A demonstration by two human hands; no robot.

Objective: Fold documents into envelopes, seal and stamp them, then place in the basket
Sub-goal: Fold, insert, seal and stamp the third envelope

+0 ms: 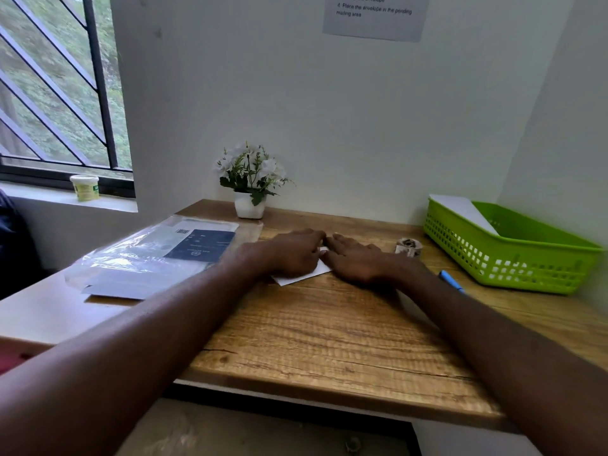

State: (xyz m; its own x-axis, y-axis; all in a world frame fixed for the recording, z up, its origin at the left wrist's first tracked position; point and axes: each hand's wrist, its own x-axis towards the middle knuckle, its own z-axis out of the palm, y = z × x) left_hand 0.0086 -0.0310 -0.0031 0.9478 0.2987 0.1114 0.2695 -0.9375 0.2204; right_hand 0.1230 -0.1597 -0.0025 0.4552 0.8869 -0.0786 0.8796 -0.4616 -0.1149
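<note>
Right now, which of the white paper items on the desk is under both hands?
The small white folded paper at mid-desk: the left hand and right hand press on it. The others lie in the green basket and the plastic pack.

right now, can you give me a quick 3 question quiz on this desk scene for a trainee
1. True or false: both hands are on the white paper lying on the wooden desk.
2. What already lies in the green basket? A) a white sheet or envelope B) the blue pen C) the flower pot
3. Name the item lying between the right hand and the basket, near the back of the desk.

Key:
1. True; the left hand and the right hand both press down on it.
2. A; the white sheet leans inside the basket. The blue pen and the flower pot are on the desk.
3. The small roll, probably stamps or tape.
</note>
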